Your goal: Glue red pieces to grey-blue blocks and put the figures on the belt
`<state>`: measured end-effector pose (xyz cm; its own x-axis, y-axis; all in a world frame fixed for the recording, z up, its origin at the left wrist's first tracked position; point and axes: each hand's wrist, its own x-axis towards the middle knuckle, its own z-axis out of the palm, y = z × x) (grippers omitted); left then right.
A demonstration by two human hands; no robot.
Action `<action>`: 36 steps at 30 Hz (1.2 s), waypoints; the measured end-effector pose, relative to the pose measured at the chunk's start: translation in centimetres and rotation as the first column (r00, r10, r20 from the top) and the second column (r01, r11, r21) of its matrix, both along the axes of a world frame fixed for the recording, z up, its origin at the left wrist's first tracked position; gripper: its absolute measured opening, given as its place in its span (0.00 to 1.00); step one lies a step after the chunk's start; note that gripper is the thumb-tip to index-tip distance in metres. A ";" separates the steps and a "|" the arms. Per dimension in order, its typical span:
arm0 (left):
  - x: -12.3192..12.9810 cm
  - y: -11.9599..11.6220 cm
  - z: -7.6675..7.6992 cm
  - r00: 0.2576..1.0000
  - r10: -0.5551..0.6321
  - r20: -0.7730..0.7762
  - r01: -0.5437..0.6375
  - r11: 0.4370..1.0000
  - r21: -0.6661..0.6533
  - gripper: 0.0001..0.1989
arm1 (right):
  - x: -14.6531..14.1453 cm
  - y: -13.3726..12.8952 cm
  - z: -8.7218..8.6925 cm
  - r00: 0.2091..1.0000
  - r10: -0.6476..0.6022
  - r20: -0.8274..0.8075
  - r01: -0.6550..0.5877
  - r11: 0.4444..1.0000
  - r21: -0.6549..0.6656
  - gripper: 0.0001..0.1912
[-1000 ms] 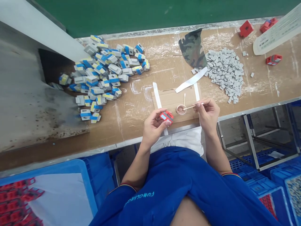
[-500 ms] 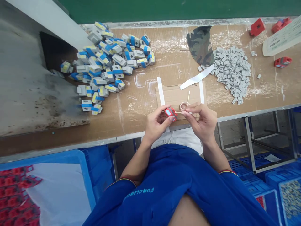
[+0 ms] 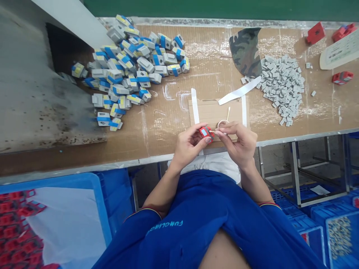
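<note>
My left hand is closed around a small red and grey plastic toy vehicle with a pale label, held over the front edge of the table. Between thumb and fingertips my right hand pinches a cotton swab, its tip at the right side of the red piece. Just behind the right fingers sits a small round cup, partly hidden by them. A second cotton swab leans out of it or lies beside it; I cannot tell which. Both rest on a cardboard sheet bordered by white tape.
Grey, blue and yellow blocks are heaped on the left. Small grey pieces lie in a pile right of a camouflage cloth. A loose white strip and red pieces are also there. A blue crate stands lower left.
The camera view has shifted slightly, moving the table items a little to the right. Both hands keep their hold, with the swab tip still at the red toy vehicle.
</note>
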<state>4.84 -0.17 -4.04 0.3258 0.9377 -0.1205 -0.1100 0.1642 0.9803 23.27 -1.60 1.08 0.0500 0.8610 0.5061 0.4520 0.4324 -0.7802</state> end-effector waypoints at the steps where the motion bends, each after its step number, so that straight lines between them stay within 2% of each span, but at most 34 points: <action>1: 0.0 0.0 0.0 1.000 -0.002 -0.002 0.002 1.000 0.001 0.28 | 0.0 0.0 0.1 1.000 0.005 -0.001 -0.005 1.000 -0.008 0.06; 8: 0.0 0.0 0.3 1.000 0.003 -0.025 -0.003 1.000 0.010 0.26 | 0.3 -0.3 0.6 0.993 0.032 0.113 -0.029 0.999 -0.027 0.06; 13: 0.1 -0.1 0.2 1.000 0.005 -0.018 -0.005 1.000 -0.003 0.27 | 0.5 -0.3 0.8 0.990 0.037 0.135 -0.029 0.998 -0.063 0.08; 20: 0.1 0.0 0.2 1.000 0.004 -0.016 -0.003 1.000 0.014 0.26 | 0.6 -0.2 1.3 0.993 0.050 0.109 -0.046 0.998 -0.040 0.06; 23: 0.0 0.2 0.4 1.000 0.003 -0.021 -0.002 0.999 0.033 0.25 | 0.8 -0.4 1.4 0.999 0.010 0.049 -0.009 0.999 -0.035 0.04; 28: -0.3 0.2 0.5 1.000 -0.003 -0.026 0.004 0.999 0.032 0.25 | 2.4 -0.4 0.3 0.990 -0.139 -0.008 0.138 0.988 -0.071 0.04; 36: -0.4 0.3 0.6 0.999 -0.018 -0.028 0.018 1.000 0.010 0.25 | 3.2 -0.3 -2.1 0.978 -0.202 0.045 0.206 0.973 -0.108 0.09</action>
<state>4.46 0.11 -3.45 0.3393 0.9329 -0.1205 -0.0800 0.1563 0.9845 26.48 -1.88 -1.03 0.2148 0.8855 0.4120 0.5485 0.2397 -0.8011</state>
